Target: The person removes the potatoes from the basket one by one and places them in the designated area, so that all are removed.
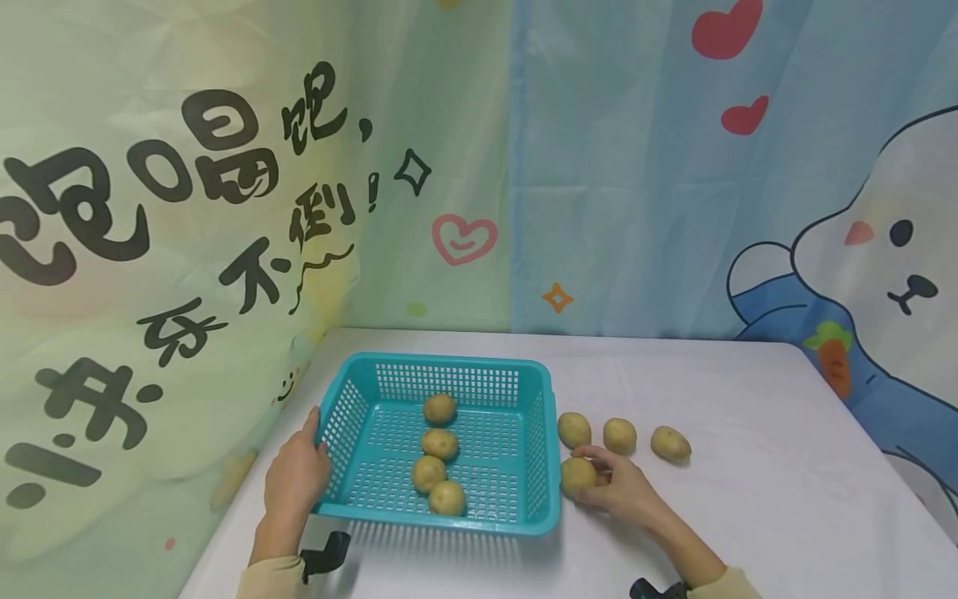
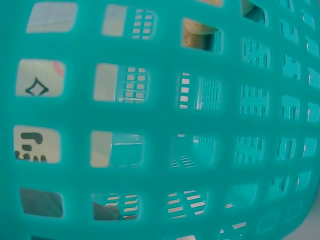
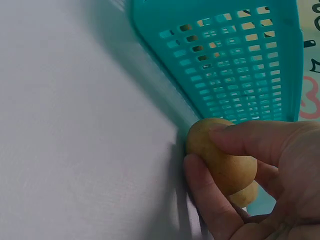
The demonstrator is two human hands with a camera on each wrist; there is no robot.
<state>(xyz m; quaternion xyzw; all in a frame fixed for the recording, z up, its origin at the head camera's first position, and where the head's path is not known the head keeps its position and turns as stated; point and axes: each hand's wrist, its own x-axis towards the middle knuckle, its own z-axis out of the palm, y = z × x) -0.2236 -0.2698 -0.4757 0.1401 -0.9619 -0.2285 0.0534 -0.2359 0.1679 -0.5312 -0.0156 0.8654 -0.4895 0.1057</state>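
one potato [image 1: 577, 478] sits pinched in the right hand [image 1: 623, 492] beside the basket [image 1: 490, 449], whose side the left hand [image 1: 297, 472] grips, likely for steadiness.

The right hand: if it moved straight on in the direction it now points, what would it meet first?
Probably the right side of the turquoise basket, the held potato leading; the right hand might also brush the loose potato beside its path, since depth is unclear there.

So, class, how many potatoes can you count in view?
8: four potatoes in the basket, three on the table to its right, one in the right grip.
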